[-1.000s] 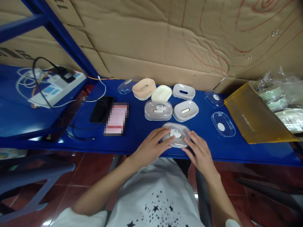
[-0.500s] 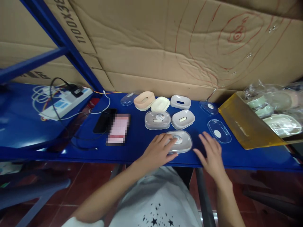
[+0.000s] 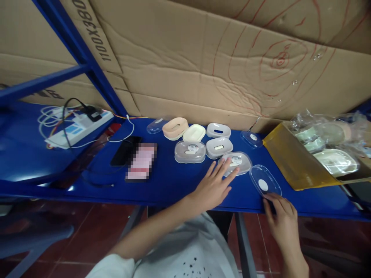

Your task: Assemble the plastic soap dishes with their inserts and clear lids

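Observation:
A grey soap dish with a clear lid and round sticker [image 3: 242,163] lies on the blue table. The spread fingertips of my left hand [image 3: 213,190] rest on its near left side. To its right is a loose clear lid [image 3: 268,178] with a white round sticker. My right hand [image 3: 282,214] has its near edge between thumb and fingers. Behind are a lidded grey soap dish [image 3: 180,154], an uncovered grey one [image 3: 211,150], another grey dish [image 3: 226,129], a cream one [image 3: 197,132] and a peach one [image 3: 168,129].
A yellow-taped carton [image 3: 285,158] with bagged dishes stands at right. Two more clear lids [image 3: 159,125] [image 3: 251,139] lie at the back. Left are a phone with a blurred screen [image 3: 142,162], a black phone [image 3: 120,152] and a power strip [image 3: 69,135] with cables.
My left hand has moved right along with the lidded grey dish. My right hand has come down to the loose clear lid, taken its edge and drawn it slightly nearer.

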Demonstrator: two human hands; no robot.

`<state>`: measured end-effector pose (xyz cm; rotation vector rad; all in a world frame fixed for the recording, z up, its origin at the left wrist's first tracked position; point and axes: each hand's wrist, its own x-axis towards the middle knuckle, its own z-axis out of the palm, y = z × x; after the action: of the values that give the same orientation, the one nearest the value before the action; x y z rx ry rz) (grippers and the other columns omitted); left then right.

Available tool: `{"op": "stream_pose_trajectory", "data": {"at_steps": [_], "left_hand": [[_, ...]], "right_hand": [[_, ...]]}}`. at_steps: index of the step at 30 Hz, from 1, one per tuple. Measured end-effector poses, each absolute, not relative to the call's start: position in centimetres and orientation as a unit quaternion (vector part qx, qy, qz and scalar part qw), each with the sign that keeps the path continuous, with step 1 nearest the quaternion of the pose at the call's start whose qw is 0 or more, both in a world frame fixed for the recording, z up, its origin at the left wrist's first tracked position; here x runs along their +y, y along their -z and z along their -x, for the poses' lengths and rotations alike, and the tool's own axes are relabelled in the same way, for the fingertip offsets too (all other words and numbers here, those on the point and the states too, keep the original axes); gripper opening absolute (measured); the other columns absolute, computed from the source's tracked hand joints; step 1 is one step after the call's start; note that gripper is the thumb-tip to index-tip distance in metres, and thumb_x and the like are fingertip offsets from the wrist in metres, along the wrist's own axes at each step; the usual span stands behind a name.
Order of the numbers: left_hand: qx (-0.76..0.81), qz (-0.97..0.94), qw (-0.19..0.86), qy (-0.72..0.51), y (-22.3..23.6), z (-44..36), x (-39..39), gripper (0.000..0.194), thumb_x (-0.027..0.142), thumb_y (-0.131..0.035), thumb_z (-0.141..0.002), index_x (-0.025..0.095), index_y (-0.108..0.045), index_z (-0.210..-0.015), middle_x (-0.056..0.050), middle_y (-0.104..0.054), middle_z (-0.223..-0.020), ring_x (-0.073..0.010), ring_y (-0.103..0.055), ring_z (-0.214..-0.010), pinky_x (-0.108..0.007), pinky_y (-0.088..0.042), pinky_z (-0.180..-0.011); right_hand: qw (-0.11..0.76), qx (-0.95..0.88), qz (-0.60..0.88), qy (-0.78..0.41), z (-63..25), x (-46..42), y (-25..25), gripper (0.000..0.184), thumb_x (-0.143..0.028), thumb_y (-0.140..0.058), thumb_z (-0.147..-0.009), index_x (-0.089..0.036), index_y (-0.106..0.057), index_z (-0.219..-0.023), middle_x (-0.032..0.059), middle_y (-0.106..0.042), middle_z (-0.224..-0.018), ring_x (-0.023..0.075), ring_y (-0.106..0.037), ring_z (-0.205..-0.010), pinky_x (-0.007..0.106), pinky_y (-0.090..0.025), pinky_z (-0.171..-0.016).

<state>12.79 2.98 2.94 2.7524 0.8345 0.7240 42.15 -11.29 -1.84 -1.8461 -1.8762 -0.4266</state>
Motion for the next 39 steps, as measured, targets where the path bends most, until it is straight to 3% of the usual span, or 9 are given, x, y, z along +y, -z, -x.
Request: {"op": "stream_pose_trajectory", "data": {"at_steps": [7,10,13,16,24,28,32,35,39], "left_hand": [[0.493,-0.859,0.062,-0.124,-8.6,-8.3,11.5,0.043,0.033,-0.049,-0.110,0.020,-0.057,-0.151,-0.015,-0.065,-0.148,-0.0310,-0.062,-0.136,-0.047,-0.047,-0.116],[0.546,-0.832,0.059,-0.079,-9.9,-8.2,16.7,0.042,0.033,-0.054,-0.108,0.009,-0.064,-0.140,-0.025,-0.067,-0.138,-0.0401,-0.063,-0.132,-0.055,-0.048,-0.110],[0.562,-0.822,0.087,-0.017,-10.1,-9.0,20.3,0.037,0.040,-0.063,-0.105,0.011,-0.070,-0.127,-0.020,-0.072,-0.130,-0.0345,-0.068,-0.124,-0.050,-0.054,-0.105],[0.566,-0.817,0.107,0.031,-10.2,-10.3,22.1,0.040,0.043,-0.070,-0.103,0.016,-0.067,-0.132,-0.012,-0.069,-0.134,-0.0273,-0.069,-0.119,-0.050,-0.059,-0.102],[0.578,-0.808,0.114,0.021,-11.0,-10.5,23.6,0.036,0.038,-0.075,-0.100,0.016,-0.069,-0.128,-0.012,-0.070,-0.130,-0.0279,-0.070,-0.117,-0.048,-0.059,-0.101],[0.563,-0.820,0.078,-0.069,-12.9,-9.0,21.3,0.026,0.026,-0.074,-0.094,0.017,-0.072,-0.118,-0.017,-0.069,-0.133,-0.0364,-0.065,-0.128,-0.056,-0.048,-0.111],[0.501,-0.854,0.060,-0.131,-13.2,-6.8,14.2,0.022,0.022,-0.067,-0.096,0.023,-0.071,-0.117,-0.010,-0.065,-0.141,-0.0313,-0.060,-0.134,-0.052,-0.041,-0.116],[0.422,-0.888,0.056,-0.175,-10.7,-4.9,7.6,0.015,0.020,-0.069,-0.094,0.023,-0.071,-0.109,-0.010,-0.067,-0.139,-0.0338,-0.061,-0.133,-0.056,-0.042,-0.115],[0.374,-0.905,0.098,-0.176,-5.8,-2.7,1.9,0.017,0.014,-0.067,-0.093,0.022,-0.070,-0.107,-0.009,-0.068,-0.144,-0.0313,-0.063,-0.133,-0.057,-0.044,-0.113]], "right_hand": [[0.256,-0.655,0.685,0.192,-40.6,-7.8,1.6,0.039,-0.028,-0.052,-0.108,-0.019,-0.062,-0.145,0.0176,-0.068,-0.145,0.0358,-0.062,-0.138,0.058,-0.041,-0.118],[0.283,-0.694,0.639,0.171,-38.5,-4.2,-1.0,0.043,-0.027,-0.053,-0.109,-0.020,-0.057,-0.151,0.0164,-0.064,-0.152,0.0338,-0.057,-0.145,0.055,-0.039,-0.122],[0.275,-0.751,0.582,0.144,-35.6,-0.4,-4.4,0.037,-0.025,-0.050,-0.110,-0.021,-0.062,-0.145,0.0125,-0.067,-0.150,0.0306,-0.056,-0.146,0.052,-0.036,-0.123],[0.240,-0.802,0.533,0.125,-32.4,3.1,-6.3,0.035,-0.028,-0.049,-0.111,-0.021,-0.064,-0.142,0.0108,-0.069,-0.147,0.0285,-0.059,-0.143,0.050,-0.035,-0.124],[0.164,-0.829,0.530,0.074,-31.5,8.8,-4.3,0.038,-0.033,-0.048,-0.111,-0.020,-0.063,-0.144,0.0144,-0.065,-0.152,0.0305,-0.058,-0.142,0.052,-0.035,-0.121],[0.128,-0.802,0.580,0.065,-33.4,12.0,-5.4,0.045,-0.031,-0.039,-0.112,-0.020,-0.056,-0.153,0.0135,-0.060,-0.158,0.0275,-0.054,-0.147,0.048,-0.037,-0.119],[0.083,-0.793,0.602,0.049,-34.4,16.3,-6.3,0.052,-0.010,-0.042,-0.101,-0.019,-0.063,-0.148,0.0144,-0.066,-0.152,0.0285,-0.059,-0.142,0.047,-0.040,-0.113],[0.051,-0.793,0.606,0.033,-34.9,19.1,-6.4,0.048,-0.006,-0.050,-0.093,-0.021,-0.075,-0.131,0.0118,-0.075,-0.139,0.0281,-0.067,-0.130,0.044,-0.043,-0.108],[0.043,-0.795,0.605,0.034,-35.3,20.6,-7.1,0.032,-0.017,-0.055,-0.098,-0.021,-0.081,-0.117,0.0123,-0.081,-0.122,0.0286,-0.072,-0.117,0.044,-0.043,-0.107]]}}
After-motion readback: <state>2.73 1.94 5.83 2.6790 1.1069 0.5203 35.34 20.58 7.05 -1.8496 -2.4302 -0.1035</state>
